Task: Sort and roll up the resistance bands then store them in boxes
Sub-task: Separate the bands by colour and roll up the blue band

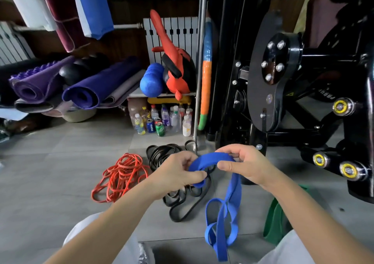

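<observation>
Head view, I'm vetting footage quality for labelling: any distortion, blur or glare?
Head view: wide-angle distortion bends the grey metal pole and black steel exercise machine; the wide blue rubber resistance band, left hand and right hand look sharp; silver bolts on the machine glint slightly; shadows soft.

Blue aluminium drink can [150, 126], lower centre of the frame among the floor bottles: "PEPSI" in white lettering, running vertically. Black steel gym machine [323, 92], right: pale lettering, unreadable. Other bottle labels illegible.

grey tiled floor [50, 172] carries an orange band tangle [121, 174], black bands [162, 152], a green band [275, 223], bottles and cans [159, 120].
</observation>
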A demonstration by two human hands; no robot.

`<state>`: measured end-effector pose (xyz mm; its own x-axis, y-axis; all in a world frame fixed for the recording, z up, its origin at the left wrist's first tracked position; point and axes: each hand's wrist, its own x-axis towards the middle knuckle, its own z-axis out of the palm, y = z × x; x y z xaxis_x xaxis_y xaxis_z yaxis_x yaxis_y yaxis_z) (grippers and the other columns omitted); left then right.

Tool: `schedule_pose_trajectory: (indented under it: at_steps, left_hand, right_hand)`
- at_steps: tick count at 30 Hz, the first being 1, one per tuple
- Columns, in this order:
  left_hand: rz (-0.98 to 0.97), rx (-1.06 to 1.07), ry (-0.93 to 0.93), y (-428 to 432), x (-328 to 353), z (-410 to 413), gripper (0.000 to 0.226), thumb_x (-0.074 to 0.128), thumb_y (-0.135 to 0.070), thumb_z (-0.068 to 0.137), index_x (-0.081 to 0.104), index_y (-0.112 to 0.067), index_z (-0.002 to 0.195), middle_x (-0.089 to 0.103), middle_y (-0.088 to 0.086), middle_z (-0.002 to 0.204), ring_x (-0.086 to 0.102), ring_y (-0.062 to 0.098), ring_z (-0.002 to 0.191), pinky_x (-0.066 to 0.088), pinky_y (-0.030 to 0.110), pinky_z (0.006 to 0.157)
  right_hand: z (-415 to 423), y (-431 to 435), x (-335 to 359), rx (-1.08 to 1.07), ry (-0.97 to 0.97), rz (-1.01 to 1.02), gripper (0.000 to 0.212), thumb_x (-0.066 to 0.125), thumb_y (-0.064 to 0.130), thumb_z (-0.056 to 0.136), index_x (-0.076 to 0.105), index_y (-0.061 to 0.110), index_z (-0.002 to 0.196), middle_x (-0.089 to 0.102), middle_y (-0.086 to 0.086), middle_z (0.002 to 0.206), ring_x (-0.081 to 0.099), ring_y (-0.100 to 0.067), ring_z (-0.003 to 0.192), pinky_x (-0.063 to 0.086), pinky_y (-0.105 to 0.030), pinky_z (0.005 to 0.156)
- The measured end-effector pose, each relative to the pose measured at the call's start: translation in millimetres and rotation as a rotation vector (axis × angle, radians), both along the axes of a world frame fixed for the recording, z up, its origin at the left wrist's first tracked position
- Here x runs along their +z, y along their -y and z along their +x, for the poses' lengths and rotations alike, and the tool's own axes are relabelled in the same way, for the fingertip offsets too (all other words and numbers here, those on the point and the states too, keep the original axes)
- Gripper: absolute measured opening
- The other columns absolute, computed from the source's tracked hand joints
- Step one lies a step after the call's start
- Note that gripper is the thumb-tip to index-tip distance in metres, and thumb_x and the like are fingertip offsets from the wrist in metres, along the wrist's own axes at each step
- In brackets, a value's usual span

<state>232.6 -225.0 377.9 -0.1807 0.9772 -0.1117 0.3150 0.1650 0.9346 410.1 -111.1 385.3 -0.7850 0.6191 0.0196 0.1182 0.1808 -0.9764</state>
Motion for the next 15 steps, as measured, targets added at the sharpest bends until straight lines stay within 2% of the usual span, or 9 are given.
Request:
schedule_pose_trajectory:
  at_steps: [2,4,6,7,9,11,13,15]
  left_hand:
    - [0.065,-0.011,0.064,0.4,4.4,-1.4,0.019,0.074,-0.021,0.067,0.060,-0.017,0.080,0.063,0.000,0.072,0.058,0.018,0.069,0.047,0.033,0.067]
    - [0.130,-0.018,0.142,0.1,6.2,0.4,0.016,0.074,-0.009,0.075,0.062,-0.014,0.084,0.067,-0.003,0.073,0.062,0.015,0.070,0.050,0.026,0.065]
    - [0.185,-0.006,0.257,-0.6,4.9,5.4,0.016,0.071,-0.003,0.078,0.063,-0.010,0.090,0.070,-0.001,0.078,0.065,0.014,0.074,0.052,0.022,0.066]
    - [0.204,0.006,0.339,-1.1,3.0,8.4,0.019,0.070,-0.004,0.076,0.063,-0.008,0.093,0.071,0.001,0.080,0.066,0.015,0.076,0.052,0.023,0.067]
    - [0.223,0.021,0.520,-2.8,-1.5,14.5,0.027,0.068,-0.008,0.073,0.062,-0.004,0.099,0.071,0.006,0.085,0.067,0.018,0.079,0.054,0.025,0.070]
    - [0.239,0.022,0.651,-4.2,-7.3,20.0,0.029,0.065,-0.008,0.073,0.063,-0.004,0.102,0.071,0.009,0.088,0.068,0.020,0.080,0.055,0.027,0.073]
    - [0.235,0.033,0.741,-4.1,-12.7,23.6,0.032,0.066,-0.006,0.073,0.064,-0.003,0.104,0.071,0.013,0.091,0.068,0.022,0.083,0.056,0.029,0.075]
    - [0.210,0.024,0.777,-2.4,-16.0,24.1,0.038,0.069,-0.005,0.071,0.063,-0.001,0.108,0.071,0.015,0.095,0.068,0.025,0.087,0.055,0.030,0.077]
  right_hand:
    - [3.9,0.4,-2.4,0.006,0.022,0.002,0.038,0.074,0.032,0.061,0.067,0.022,0.097,0.073,0.010,0.083,0.066,-0.001,0.079,0.048,-0.013,0.071]
    - [5.0,3.6,-7.4,-0.008,0.048,0.041,0.039,0.074,0.034,0.062,0.066,0.023,0.099,0.073,0.007,0.089,0.065,-0.006,0.086,0.051,-0.019,0.079]
    - [3.5,11.0,-16.9,-0.032,-0.023,0.003,0.040,0.073,0.030,0.064,0.065,0.021,0.103,0.071,0.004,0.097,0.064,-0.012,0.093,0.050,-0.029,0.091]
    - [1.9,16.3,-22.3,-0.042,-0.078,-0.035,0.041,0.074,0.027,0.066,0.064,0.021,0.105,0.071,0.004,0.100,0.065,-0.013,0.096,0.049,-0.030,0.093]
    - [-2.5,28.1,-32.1,-0.068,-0.181,-0.112,0.040,0.079,0.021,0.070,0.064,0.022,0.107,0.073,0.005,0.101,0.066,-0.011,0.097,0.050,-0.022,0.086]
    - [-6.9,38.0,-39.5,-0.128,-0.241,-0.157,0.033,0.079,0.020,0.070,0.070,0.027,0.101,0.074,0.005,0.095,0.068,-0.008,0.090,0.051,-0.017,0.077]
    - [-8.9,43.5,-42.9,-0.207,-0.254,-0.140,0.024,0.078,0.023,0.070,0.074,0.028,0.093,0.074,0.000,0.090,0.067,-0.011,0.086,0.052,-0.020,0.076]
    - [-7.0,44.1,-44.3,-0.255,-0.234,-0.095,0.025,0.076,0.027,0.067,0.073,0.025,0.092,0.074,-0.003,0.086,0.066,-0.014,0.082,0.052,-0.024,0.077]
